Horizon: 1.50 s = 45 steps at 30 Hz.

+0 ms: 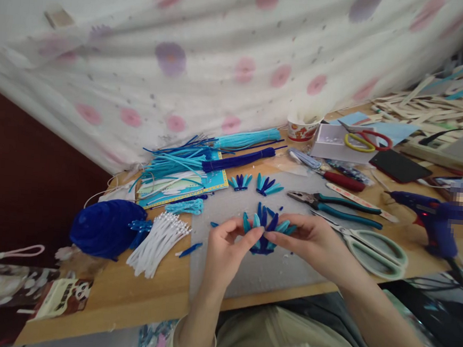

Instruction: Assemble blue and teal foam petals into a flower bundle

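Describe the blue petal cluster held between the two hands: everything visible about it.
The petal cluster is a fan of narrow, pointed petals in dark blue and lighter turquoise, seemingly folded from stiff cord or ribbon. The petals spread outward from a shared middle. It is held just above the grey mat, near the front edge of the wooden table. The left hand pinches its left side and the right hand its right side. Its underside is hidden.

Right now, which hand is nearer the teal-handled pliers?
Right. The right hand sits just below and left of the pliers, holding the blue petal cluster; the left hand is farther left, beyond the cluster.
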### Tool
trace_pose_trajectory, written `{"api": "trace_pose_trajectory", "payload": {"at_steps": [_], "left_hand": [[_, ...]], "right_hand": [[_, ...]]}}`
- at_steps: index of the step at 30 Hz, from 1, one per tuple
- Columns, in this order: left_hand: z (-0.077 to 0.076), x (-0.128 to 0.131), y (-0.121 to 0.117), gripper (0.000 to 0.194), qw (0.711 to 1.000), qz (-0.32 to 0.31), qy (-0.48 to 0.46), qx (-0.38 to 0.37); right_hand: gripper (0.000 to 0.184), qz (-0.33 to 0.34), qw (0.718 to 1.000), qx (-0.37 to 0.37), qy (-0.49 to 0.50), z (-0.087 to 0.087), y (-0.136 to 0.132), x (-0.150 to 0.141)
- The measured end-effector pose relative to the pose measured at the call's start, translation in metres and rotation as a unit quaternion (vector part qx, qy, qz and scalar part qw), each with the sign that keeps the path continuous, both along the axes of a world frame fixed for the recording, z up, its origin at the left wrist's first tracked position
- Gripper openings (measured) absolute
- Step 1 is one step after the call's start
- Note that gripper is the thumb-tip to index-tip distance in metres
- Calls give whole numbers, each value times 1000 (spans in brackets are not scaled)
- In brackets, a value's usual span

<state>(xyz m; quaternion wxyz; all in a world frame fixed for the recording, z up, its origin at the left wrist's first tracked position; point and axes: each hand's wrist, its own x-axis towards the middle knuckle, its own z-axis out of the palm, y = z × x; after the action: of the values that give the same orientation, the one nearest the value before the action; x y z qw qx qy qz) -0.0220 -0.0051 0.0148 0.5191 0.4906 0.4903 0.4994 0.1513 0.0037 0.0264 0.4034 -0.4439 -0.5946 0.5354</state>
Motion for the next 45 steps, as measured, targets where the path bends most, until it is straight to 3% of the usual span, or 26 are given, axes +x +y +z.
{"api": "trace_pose_trajectory", "payload": {"at_steps": [4, 8, 15, 19, 21, 25, 27, 31, 35, 39, 45], "left_hand": [[2, -3, 1, 18, 999, -7, 34, 16], [2, -3, 1, 19, 999, 0, 50, 7], [13, 0, -5, 16, 989, -37, 146, -10], [14, -5, -5, 41, 987, 2, 157, -25], [11, -6, -3, 33, 987, -8, 156, -24], [7, -8, 1, 16, 982, -86, 170, -16], [6, -12, 3, 20, 980, -120, 159, -19], [4, -22, 4, 38, 981, -164, 42, -95], [-2, -22, -4, 29, 982, -144, -1, -118], [-2, -12, -13, 17, 989, -107, 70, -71], [9, -5, -18, 24, 974, -75, 214, 12]], "right_hand": [[32, -9, 1000, -22, -8, -6, 2, 4], [32, -38, 999, 0, -13, -9, 4, 5], [36, -19, 999, 5, -47, -5, 4, 2], [36, -33, 997, -9, -63, -6, 2, 3], [35, -30, 998, -22, -54, -7, 3, 2], [35, -37, 997, 5, -68, -9, 5, -1], [33, -34, 996, 24, -79, -8, 5, 0], [34, -28, 998, 10, -64, -7, 2, 5], [34, -7, 998, -4, -60, -5, -3, 1], [31, -11, 993, 64, -101, -1, -6, -9], [28, 32, 970, 153, -187, 0, -8, -12]]}}
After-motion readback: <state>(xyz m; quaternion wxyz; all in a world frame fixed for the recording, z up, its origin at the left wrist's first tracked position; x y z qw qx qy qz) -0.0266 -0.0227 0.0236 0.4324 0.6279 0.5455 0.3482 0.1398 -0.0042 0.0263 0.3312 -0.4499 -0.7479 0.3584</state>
